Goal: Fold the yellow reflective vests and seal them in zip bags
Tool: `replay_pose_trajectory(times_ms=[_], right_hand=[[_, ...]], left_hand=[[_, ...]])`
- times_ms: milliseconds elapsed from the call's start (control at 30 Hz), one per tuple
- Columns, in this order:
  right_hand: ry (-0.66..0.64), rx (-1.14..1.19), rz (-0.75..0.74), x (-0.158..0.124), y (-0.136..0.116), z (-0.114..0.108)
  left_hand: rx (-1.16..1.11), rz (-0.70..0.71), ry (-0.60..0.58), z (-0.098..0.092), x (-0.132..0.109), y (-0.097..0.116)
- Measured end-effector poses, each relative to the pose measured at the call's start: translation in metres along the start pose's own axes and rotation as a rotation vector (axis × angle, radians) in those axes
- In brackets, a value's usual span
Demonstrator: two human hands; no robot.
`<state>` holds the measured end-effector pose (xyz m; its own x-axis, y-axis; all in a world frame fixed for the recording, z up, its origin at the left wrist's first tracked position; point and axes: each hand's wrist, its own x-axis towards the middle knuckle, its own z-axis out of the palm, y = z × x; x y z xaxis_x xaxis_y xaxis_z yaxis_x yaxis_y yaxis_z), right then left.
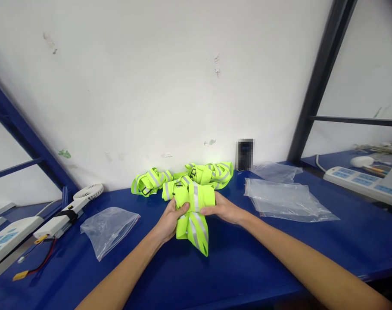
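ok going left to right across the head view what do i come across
White power strip, small fan, clear bag, left hand, yellow strap bundle, right hand, larger clear bag, second power strip.

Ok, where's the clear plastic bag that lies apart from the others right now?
In the head view, the clear plastic bag lies on the left of the blue table, between the small white fan and the left hand.
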<state>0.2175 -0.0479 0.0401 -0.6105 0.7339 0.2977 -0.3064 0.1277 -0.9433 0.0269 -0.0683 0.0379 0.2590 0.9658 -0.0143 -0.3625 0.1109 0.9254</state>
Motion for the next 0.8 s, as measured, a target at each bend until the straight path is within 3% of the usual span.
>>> replay_pose_trajectory(times_ms=[167, 333, 533, 667, 800], right_hand=[[0.152, -0.150, -0.152, -0.001, 0.001, 0.016], [0.190, -0.439, -0.282, 0.001, 0.012, 0.008], [0.336, -0.714, -0.366, 0.003, 0.026, -0.003], [0.246, -0.800, -0.408, -0.001, 0.022, 0.005], [0.138, -0.882, -0.406, -0.005, 0.013, 0.008]], left_hand=[[0.019, 0.044, 0.035, 0.004, 0.002, 0.004], [-0.050, 0.021, 0.127, 0.009, 0.004, 0.000], [-0.131, -0.194, -0.059, 0.005, -0.001, 0.003], [-0.014, -0.249, -0.062, -0.002, 0.001, 0.006], [0.016, -0.338, -0.151, -0.012, 0.003, 0.007]])
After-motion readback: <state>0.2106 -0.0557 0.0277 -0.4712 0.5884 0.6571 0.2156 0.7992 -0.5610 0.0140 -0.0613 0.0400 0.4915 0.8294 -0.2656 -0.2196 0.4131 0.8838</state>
